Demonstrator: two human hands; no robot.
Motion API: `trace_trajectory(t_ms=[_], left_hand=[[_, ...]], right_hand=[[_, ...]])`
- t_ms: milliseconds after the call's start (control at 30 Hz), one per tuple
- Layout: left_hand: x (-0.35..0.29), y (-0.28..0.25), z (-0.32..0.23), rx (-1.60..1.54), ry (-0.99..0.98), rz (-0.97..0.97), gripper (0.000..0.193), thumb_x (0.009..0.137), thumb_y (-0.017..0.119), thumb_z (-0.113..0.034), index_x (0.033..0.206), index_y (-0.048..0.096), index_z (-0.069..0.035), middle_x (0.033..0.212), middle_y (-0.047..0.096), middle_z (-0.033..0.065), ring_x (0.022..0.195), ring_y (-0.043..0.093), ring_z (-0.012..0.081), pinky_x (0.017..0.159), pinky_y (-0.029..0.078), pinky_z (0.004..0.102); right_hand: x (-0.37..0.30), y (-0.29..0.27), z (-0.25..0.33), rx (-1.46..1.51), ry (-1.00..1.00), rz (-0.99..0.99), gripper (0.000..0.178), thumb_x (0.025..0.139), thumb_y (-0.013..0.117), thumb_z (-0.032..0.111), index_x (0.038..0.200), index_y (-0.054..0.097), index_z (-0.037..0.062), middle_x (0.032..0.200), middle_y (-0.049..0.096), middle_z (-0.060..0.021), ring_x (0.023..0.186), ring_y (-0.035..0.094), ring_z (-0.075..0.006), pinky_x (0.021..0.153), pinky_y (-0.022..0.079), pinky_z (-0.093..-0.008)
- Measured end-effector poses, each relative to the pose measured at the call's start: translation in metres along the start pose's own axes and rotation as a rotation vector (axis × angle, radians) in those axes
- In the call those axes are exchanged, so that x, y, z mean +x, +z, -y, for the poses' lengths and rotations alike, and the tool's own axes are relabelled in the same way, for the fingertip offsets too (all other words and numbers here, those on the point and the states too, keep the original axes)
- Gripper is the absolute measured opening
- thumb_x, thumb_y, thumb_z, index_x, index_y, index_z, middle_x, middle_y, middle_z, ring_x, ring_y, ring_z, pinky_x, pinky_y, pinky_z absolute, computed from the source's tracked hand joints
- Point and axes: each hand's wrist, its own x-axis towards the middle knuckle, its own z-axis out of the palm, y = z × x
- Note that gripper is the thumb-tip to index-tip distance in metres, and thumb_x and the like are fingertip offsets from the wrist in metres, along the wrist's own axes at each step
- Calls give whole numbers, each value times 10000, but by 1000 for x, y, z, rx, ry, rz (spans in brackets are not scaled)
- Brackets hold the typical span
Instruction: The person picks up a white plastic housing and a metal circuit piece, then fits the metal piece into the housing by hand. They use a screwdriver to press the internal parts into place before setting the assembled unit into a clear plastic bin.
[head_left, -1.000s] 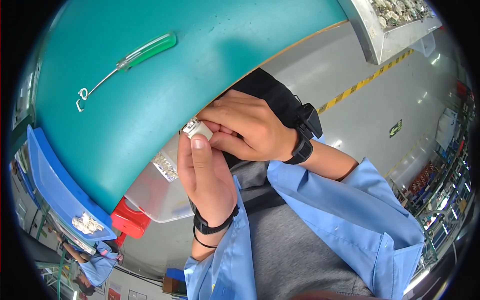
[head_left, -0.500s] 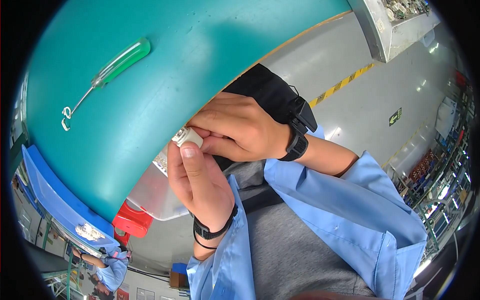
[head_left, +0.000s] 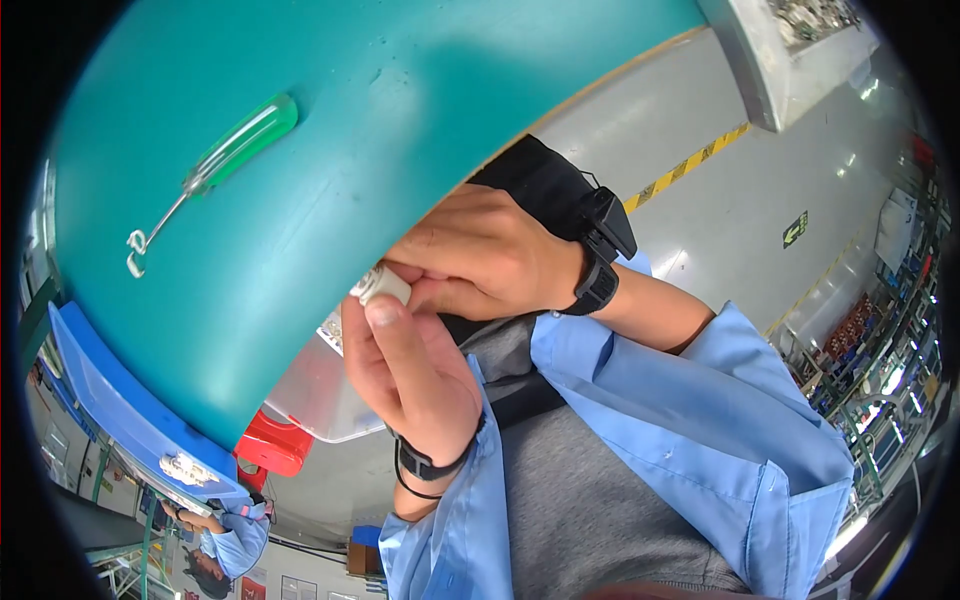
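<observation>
A small white plastic part with metal showing at one end is pinched by my left hand, its thumb lying along the near side. My right hand reaches the same part from the right with fingers bent together, and its fingertips are partly hidden. Both hands meet at the front edge of the green tabletop. Farther up on it lies a screwdriver with a clear green handle. By the screwdriver's tip are a white ring-like piece and a small curved white piece.
A blue tray with white pieces stands at the table's left end. Under the edge are a clear plastic bin and a red container. A metal tray of small parts is top right. Another person works at lower left.
Both hands keep hold of the white part, with only slight finger shifts. The whole view has shifted a little, so the table things appear slightly lower.
</observation>
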Motion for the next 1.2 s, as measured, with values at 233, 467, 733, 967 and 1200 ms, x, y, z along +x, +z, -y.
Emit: trace_trajectory(t_ms=[233,467,733,967,1200], left_hand=[[2,-5,-23,-127,-77,231,357,1046,470,-191,1214,561,111,1125,628,153,1066,591,207,929,467,354],[-3,-9,-72,136,243,234,278,946,516,-75,1145,620,88,1083,668,162,984,628,205,892,479,330],[94,-10,-165,524,538,193,239,940,550,-64,1162,587,16,995,720,126,956,658,179,819,481,287],[275,33,-194,824,552,220,268,961,617,-161,1180,543,-25,1058,737,92,987,653,160,832,475,310],[435,64,-166,992,531,248,420,897,711,-193,1271,614,-29,1255,671,130,1129,622,206,987,461,334]], right_hand=[[3,-15,22,-23,34,41,415,871,754,240,1198,669,-1,859,686,-85,787,662,-272,732,504,-375],[-9,-58,60,-107,-104,-60,347,869,736,142,1172,674,-14,949,726,-116,823,683,-252,758,503,-351],[3,-156,94,-257,-137,-198,245,877,647,11,1115,678,-37,990,730,-139,826,692,-238,784,513,-349],[68,-232,92,-782,-70,-349,268,890,655,67,1144,664,-18,1089,701,-141,983,647,-296,879,497,-375],[112,-250,79,-1066,250,-27,291,894,686,181,1150,687,41,1101,642,-95,1001,585,-294,947,414,-394]])
